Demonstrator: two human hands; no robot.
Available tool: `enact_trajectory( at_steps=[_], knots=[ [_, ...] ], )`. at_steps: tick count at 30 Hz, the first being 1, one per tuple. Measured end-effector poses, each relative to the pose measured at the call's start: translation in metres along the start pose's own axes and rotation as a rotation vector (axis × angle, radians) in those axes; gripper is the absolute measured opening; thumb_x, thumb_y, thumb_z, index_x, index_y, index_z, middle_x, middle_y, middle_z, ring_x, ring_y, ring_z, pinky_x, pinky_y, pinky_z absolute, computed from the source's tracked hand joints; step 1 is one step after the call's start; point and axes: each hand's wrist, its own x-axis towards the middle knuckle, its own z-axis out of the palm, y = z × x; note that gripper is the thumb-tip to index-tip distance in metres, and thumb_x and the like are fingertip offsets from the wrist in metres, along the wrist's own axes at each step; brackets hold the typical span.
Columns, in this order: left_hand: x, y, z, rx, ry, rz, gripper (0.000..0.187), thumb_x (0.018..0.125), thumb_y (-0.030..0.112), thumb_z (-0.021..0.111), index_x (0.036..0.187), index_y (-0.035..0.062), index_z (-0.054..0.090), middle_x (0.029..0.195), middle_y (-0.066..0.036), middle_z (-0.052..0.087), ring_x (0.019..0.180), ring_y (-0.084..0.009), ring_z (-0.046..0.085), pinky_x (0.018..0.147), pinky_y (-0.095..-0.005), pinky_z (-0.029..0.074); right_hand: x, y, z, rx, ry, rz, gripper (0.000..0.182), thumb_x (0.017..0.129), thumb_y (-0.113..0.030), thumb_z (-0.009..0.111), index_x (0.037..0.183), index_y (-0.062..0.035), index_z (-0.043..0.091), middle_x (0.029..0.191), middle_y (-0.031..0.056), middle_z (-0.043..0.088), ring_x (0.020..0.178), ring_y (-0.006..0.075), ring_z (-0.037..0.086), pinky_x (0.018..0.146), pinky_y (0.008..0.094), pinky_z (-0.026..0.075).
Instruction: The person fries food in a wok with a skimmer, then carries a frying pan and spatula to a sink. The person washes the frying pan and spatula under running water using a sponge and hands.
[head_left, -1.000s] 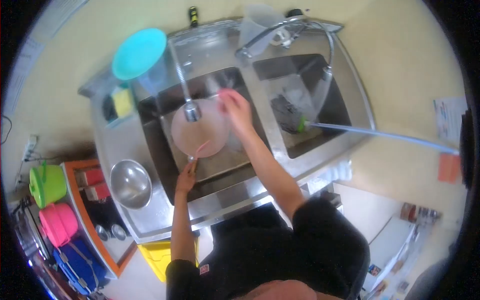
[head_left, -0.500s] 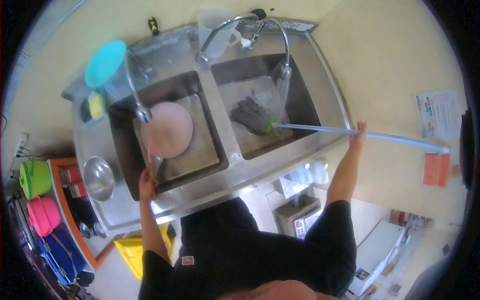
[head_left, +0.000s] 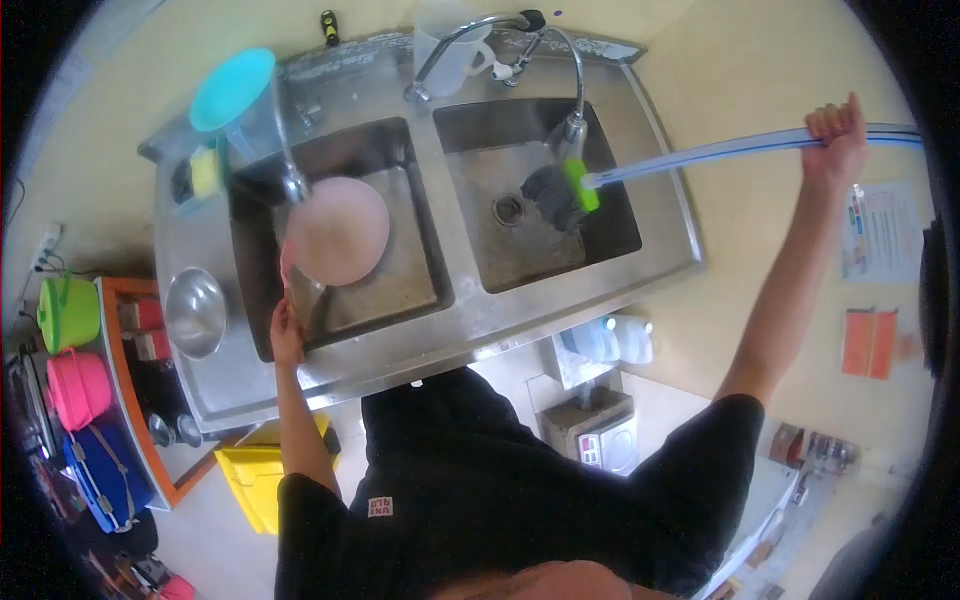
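Note:
A long pale blue handle (head_left: 710,156) runs through my right hand (head_left: 838,143), whose fingers are wrapped round it at the upper right. At its other end a green brush head with dark bristles (head_left: 562,194) is in the right basin (head_left: 510,265), under the faucet spout (head_left: 574,128). My left hand (head_left: 287,332) is at the front edge of the left basin (head_left: 425,290), closed on the pink handle (head_left: 288,262) of something by a round pinkish board (head_left: 343,232). That board lies in the left basin beneath the other spout (head_left: 297,187).
On the left counter are a metal bowl (head_left: 196,313), a yellow sponge (head_left: 206,172) and a turquoise basin (head_left: 233,90). A clear pitcher (head_left: 440,62) stands behind the sinks. Below the counter, a yellow bin (head_left: 248,480) and a scale (head_left: 608,447) sit on the floor side.
My right hand has moved up and to the right with the handle. The brush head has shifted right and up in the basin, uncovering the drain. The camera view has shifted slightly.

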Motion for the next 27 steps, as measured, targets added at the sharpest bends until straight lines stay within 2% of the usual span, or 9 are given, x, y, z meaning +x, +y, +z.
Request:
enact_trajectory(
  at_steps=[4,7,11,13,16,19,25,27],
  knots=[
    [0.001,-0.009,-0.001,-0.116,0.027,-0.011,0.039,0.096,0.021,0.056,0.133,0.0095,0.048,0.107,-0.007,0.059,0.069,-0.0109,0.058,0.058,-0.0246,0.049,0.008,-0.039,0.019,-0.09,0.029,-0.079,0.039,0.094,-0.019,0.056,0.063,-0.0138,0.033,0.055,-0.0042,0.02,0.049,0.0098,0.021,0.046,0.0276,0.019],
    [0.005,-0.021,-0.001,-0.055,0.017,0.153,0.038,0.097,0.019,0.054,0.133,0.0097,0.048,0.11,-0.008,0.058,0.069,-0.0118,0.058,0.061,-0.0252,0.051,0.012,-0.046,0.01,-0.07,0.001,-0.081,0.038,0.092,-0.018,0.058,0.064,-0.0139,0.034,0.055,-0.005,0.021,0.048,0.0094,0.019,0.045,0.0273,0.018],
    [0.002,-0.013,-0.001,-0.069,0.028,0.07,0.038,0.097,0.018,0.053,0.134,0.0104,0.048,0.11,-0.008,0.059,0.069,-0.0122,0.058,0.062,-0.0253,0.05,0.019,-0.047,-0.001,-0.083,0.041,-0.095,0.037,0.092,-0.017,0.059,0.064,-0.0141,0.035,0.056,-0.0049,0.02,0.048,0.0098,0.019,0.045,0.0282,0.017],
    [-0.007,0.008,0.002,-0.053,0.042,-0.034,0.037,0.097,0.019,0.053,0.133,0.0105,0.049,0.11,-0.007,0.059,0.069,-0.0122,0.058,0.061,-0.0251,0.05,0.026,-0.042,-0.009,-0.086,0.057,-0.098,0.037,0.092,-0.018,0.059,0.064,-0.0141,0.035,0.056,-0.0049,0.02,0.048,0.0099,0.019,0.045,0.0286,0.017],
    [-0.008,0.004,0.004,-0.049,0.075,-0.007,0.036,0.097,0.022,0.055,0.131,0.0111,0.051,0.107,-0.005,0.06,0.068,-0.0108,0.057,0.059,-0.024,0.048,0.037,-0.025,-0.026,-0.086,0.076,-0.097,0.036,0.093,-0.018,0.058,0.065,-0.014,0.035,0.056,-0.0048,0.021,0.048,0.0098,0.019,0.045,0.0291,0.017],
    [-0.009,0.001,0.007,-0.104,0.096,0.059,0.037,0.098,0.025,0.054,0.129,0.0063,0.052,0.096,-0.002,0.059,0.065,-0.0083,0.052,0.057,-0.0232,0.044,0.05,0.002,-0.044,-0.048,0.07,-0.085,0.035,0.093,-0.018,0.057,0.066,-0.0135,0.035,0.056,-0.0044,0.022,0.049,0.0099,0.02,0.045,0.0291,0.017],
    [-0.007,0.003,0.005,0.026,0.065,0.039,0.037,0.098,0.024,0.054,0.131,0.0067,0.051,0.097,-0.002,0.06,0.068,-0.0082,0.051,0.06,-0.0233,0.044,0.05,0.041,-0.037,-0.037,0.116,-0.053,0.04,0.093,-0.019,0.058,0.064,-0.0144,0.031,0.054,-0.0035,0.023,0.047,0.0103,0.02,0.044,0.0282,0.019],
    [-0.003,-0.001,0.005,-0.029,0.065,0.019,0.036,0.098,0.023,0.053,0.13,0.0068,0.051,0.096,-0.002,0.059,0.068,-0.008,0.051,0.06,-0.0231,0.044,0.054,0.051,-0.035,-0.022,0.102,-0.047,0.041,0.093,-0.019,0.058,0.064,-0.0146,0.03,0.054,-0.0035,0.023,0.046,0.0104,0.021,0.044,0.0278,0.019]
  ],
)
